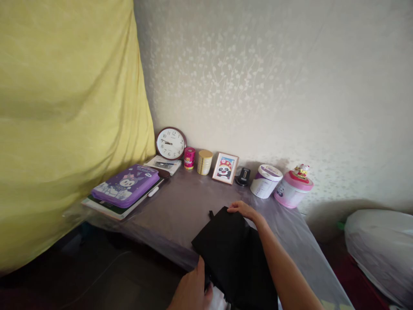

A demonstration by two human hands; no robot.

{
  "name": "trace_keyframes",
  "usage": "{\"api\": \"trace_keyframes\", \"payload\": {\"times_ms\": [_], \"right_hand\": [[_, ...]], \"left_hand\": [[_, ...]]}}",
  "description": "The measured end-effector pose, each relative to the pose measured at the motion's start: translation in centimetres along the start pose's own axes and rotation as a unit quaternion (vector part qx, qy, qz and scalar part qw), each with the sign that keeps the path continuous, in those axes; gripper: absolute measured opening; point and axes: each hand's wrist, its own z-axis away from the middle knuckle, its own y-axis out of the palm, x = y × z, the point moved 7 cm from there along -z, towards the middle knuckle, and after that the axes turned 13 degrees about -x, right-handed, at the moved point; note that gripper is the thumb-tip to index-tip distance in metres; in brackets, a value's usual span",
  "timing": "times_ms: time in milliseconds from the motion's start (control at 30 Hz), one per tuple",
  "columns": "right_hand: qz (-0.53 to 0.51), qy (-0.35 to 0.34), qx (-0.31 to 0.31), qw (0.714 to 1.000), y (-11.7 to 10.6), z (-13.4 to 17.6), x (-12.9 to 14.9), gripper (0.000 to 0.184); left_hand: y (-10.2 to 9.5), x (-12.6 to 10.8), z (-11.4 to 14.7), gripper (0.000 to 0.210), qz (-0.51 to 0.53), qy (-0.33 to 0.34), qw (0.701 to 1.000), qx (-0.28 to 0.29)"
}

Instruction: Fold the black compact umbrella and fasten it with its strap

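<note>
A black fabric item [234, 254] with a flat panel, a fold down its middle and a small strap [211, 214] at its upper left is held in front of me over the table's near edge. My right hand [243, 209] pinches its top edge, fingers closed. At the lower left corner, my left hand [193, 286] is closed on the same item, thumb up along its side. Something pale, too little visible to name, shows below the fabric beside my left fingers. The item's lower end runs out of view.
Along the wall stand a clock [171, 143], a pink can [189, 158], a yellow tin [204, 162], a panda picture frame [225, 168], a black object [243, 177] and two round tubs [266, 181]. A purple case [127, 185] lies left, near a yellow curtain [71, 107].
</note>
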Motion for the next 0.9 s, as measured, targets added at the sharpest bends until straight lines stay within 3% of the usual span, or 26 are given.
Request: {"api": "trace_keyframes", "payload": {"times_ms": [133,267,533,700,767,833,900], "right_hand": [[0.040,-0.010,-0.043,0.998,0.1,-0.2,-0.1,0.015],[0.071,-0.028,-0.068,0.995,0.2,-0.1,0.2,0.011],[0.098,-0.058,-0.095,0.989,-1.0,1.4,0.6,0.012],[0.109,-0.107,-0.139,0.978,-2.6,2.8,3.3,0.017],[0.119,-0.152,-0.111,0.975,-1.8,3.7,4.9,0.022],[0.145,-0.187,-0.037,0.971,0.1,4.7,6.0,0.025],[0.190,-0.188,0.014,0.964,1.7,5.3,6.1,0.025]], "left_hand": [[-0.2,1.4,0.5,0.087,0.079,-0.081,0.993,-0.022],[-0.8,1.2,1.0,0.093,0.117,-0.128,0.984,-0.027],[-0.4,0.1,1.1,0.077,0.010,-0.032,0.999,-0.002],[-0.4,-0.7,1.3,0.074,-0.042,-0.009,0.999,0.016],[-0.4,-1.0,1.4,0.074,-0.060,-0.003,0.998,0.030],[-0.3,-1.3,1.4,0.073,-0.074,0.003,0.997,0.037],[-0.2,-1.4,1.5,0.072,-0.083,0.004,0.996,0.035]]}}
